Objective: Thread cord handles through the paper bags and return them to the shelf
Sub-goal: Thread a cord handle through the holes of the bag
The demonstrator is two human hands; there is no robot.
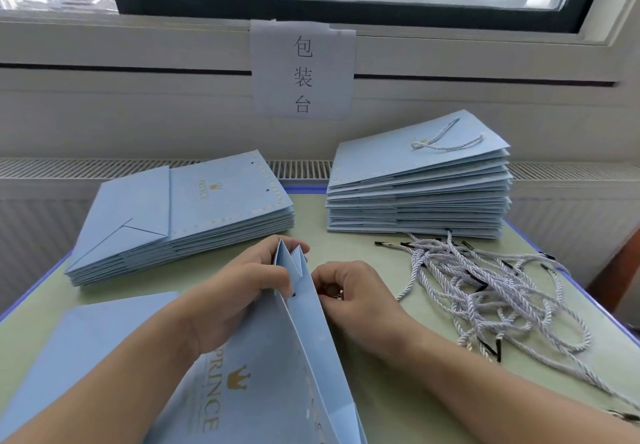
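Fingers of our left hand (239,291) pinch the gusseted top edge of a pale blue paper bag (263,367) at lower centre, while our right hand (349,299) curls around a white twisted cord end beside its punched hole. Loose white cords (485,287) lie right; flat bag stacks (187,215) and (419,190) sit behind.
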